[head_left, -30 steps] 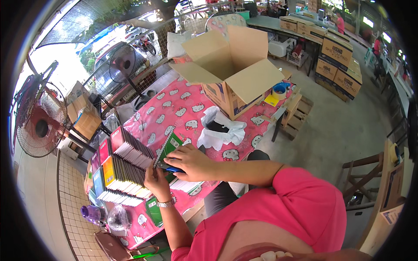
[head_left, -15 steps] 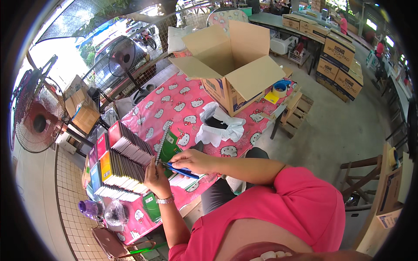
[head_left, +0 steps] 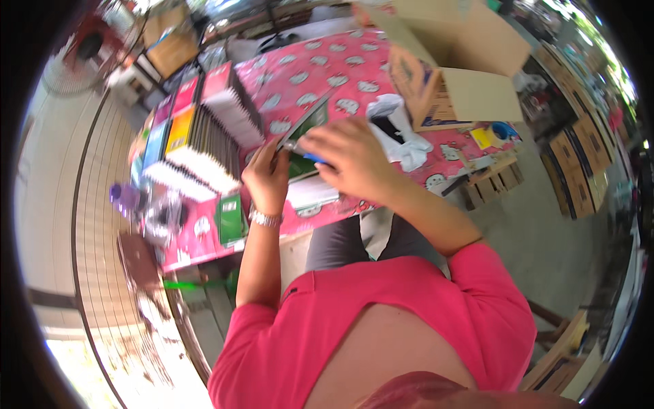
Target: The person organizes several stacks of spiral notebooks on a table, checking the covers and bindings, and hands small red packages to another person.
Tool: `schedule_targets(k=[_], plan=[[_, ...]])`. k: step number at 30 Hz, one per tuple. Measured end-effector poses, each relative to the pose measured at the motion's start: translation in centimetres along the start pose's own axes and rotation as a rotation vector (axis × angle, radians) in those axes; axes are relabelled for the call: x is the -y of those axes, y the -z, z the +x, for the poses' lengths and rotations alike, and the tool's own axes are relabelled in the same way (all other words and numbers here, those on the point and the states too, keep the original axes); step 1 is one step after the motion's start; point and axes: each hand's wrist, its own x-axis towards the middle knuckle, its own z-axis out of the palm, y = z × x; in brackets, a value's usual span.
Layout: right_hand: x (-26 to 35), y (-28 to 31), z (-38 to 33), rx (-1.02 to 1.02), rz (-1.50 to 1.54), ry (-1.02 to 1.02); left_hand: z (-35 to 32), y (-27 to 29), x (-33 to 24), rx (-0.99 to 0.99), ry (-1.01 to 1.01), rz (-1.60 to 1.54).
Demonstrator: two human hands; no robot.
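Over the pink-printed counter point(head_left: 317, 71), your right grip point(head_left: 351, 155) has wrapped further round blue-handled metal pliers point(head_left: 315, 158), keeping work at the green spiral notebook point(head_left: 314, 118), your left grip's point(head_left: 266, 178) hold unclear.

1. Daylight is filling the scene brightly, with glare whitening the lower-left corner and patches near the upper-right rim.
2. Highlights are glinting on the plastic bag point(head_left: 162, 218).
3. Shade is darkening the space below the near edge of the desk point(head_left: 281, 83).
4. Blur is smearing the right grip point(head_left: 351, 160), blue tool point(head_left: 315, 158) and fan point(head_left: 88, 45).
5. The fisheye is bending lines at the left; black vignetting is ringing the view.
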Motion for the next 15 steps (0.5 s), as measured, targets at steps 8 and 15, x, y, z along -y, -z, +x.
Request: schedule_targets(k=[8,15], plan=[[1.2,-2.8,-0.9,-0.091,0.204,-0.163,-0.2,-0.4,0.4,-0.072,0.084,-0.105],[0.4,-3.3,-1.4,0.046,0.714,-0.388,-0.2,-0.7,0.5,-0.090,0.029,-0.050]])
